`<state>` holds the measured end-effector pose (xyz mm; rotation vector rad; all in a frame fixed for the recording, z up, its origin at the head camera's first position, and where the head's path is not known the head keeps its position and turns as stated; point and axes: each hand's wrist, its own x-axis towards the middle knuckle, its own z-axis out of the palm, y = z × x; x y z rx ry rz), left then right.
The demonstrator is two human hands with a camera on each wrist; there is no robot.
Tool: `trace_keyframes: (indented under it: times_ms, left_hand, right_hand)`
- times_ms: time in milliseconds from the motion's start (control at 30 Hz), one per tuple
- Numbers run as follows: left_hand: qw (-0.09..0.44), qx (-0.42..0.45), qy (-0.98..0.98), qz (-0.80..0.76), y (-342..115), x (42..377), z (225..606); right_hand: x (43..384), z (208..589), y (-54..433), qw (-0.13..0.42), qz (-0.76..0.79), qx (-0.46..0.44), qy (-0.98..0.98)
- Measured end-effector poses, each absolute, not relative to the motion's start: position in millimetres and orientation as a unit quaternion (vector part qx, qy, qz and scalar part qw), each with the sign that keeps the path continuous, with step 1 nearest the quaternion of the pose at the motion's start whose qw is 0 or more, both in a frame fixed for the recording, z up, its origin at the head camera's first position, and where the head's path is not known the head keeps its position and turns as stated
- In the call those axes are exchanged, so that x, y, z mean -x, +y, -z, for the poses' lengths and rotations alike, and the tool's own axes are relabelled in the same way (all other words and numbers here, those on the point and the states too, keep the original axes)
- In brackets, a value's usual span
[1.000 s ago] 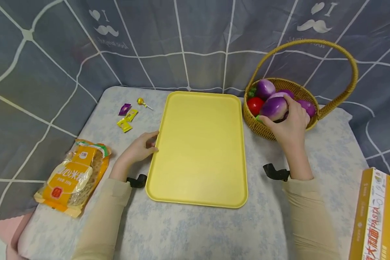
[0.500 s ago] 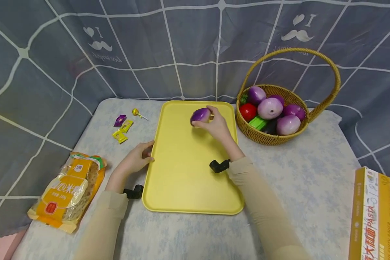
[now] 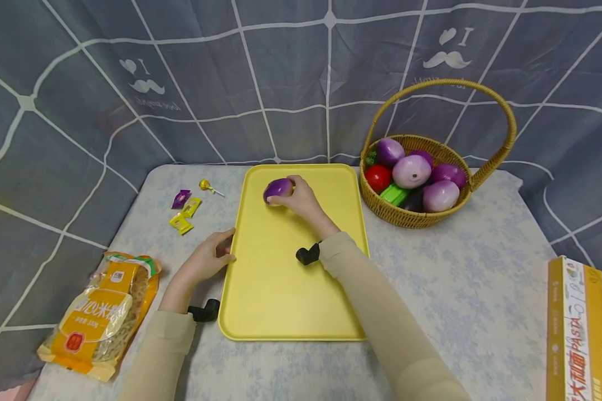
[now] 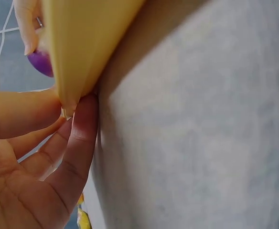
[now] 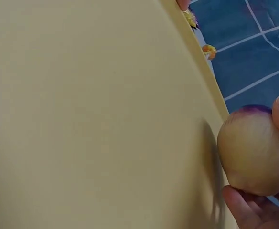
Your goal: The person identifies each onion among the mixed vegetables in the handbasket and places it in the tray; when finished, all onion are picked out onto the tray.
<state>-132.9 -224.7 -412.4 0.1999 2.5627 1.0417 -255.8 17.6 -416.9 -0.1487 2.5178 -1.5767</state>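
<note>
My right hand (image 3: 303, 203) holds a purple-and-white onion (image 3: 277, 190) over the back left part of a yellow tray (image 3: 296, 289). In the right wrist view, the onion (image 5: 252, 150) shows its pale side, with thumb and fingers around it and its shadow on the tray. At the tray's left edge is my left hand (image 3: 208, 259). The left wrist view shows its thumb and fingers (image 4: 80, 138) pinching the tray's rim (image 4: 75, 90). A wicker basket (image 3: 396, 218) at the back right holds several similar purple vegetables, a red tomato (image 3: 378, 178) and a green stalk (image 3: 394, 194).
Left of the tray lie a purple-wrapped candy (image 3: 181, 199), yellow-wrapped candies (image 3: 181, 223) and a lollipop (image 3: 205, 185). A noodle bag (image 3: 100, 317) is at the left edge, a pasta box (image 3: 579, 328) at the right. The basket's tall handle (image 3: 509, 122) arches upward.
My right hand has lifted the onion out of the basket and carried it left over the tray, lower now. My left hand stays at the tray's edge. The head view has shifted.
</note>
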Motion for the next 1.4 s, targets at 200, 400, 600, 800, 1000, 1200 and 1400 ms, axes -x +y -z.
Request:
trace_keyframes:
  times_ms: [200,400,600,800,1000,1200,1400]
  left_hand:
    - [0.182,-0.072,0.904,-0.381,-220,135,415]
    - [0.180,-0.078,0.902,-0.383,-214,139,416]
    - [0.188,-0.071,0.900,-0.386,-214,140,416]
    - [0.198,-0.057,0.899,-0.386,-217,137,415]
    - [0.201,-0.054,0.897,-0.390,-222,133,414]
    - [0.197,-0.056,0.895,-0.396,-221,135,417]
    - [0.197,-0.063,0.895,-0.395,-222,133,415]
  right_hand:
    - [259,417,19,0.077,0.522,0.051,0.848]
    - [263,420,26,0.082,0.518,0.032,0.851]
    - [264,421,27,0.090,0.502,0.024,0.860]
    - [261,412,30,0.096,0.504,0.031,0.858]
    - [238,379,69,0.067,0.511,0.055,0.855]
    - [202,344,142,-0.030,0.515,0.071,0.854]
    - [171,334,212,-0.111,0.473,0.005,0.874]
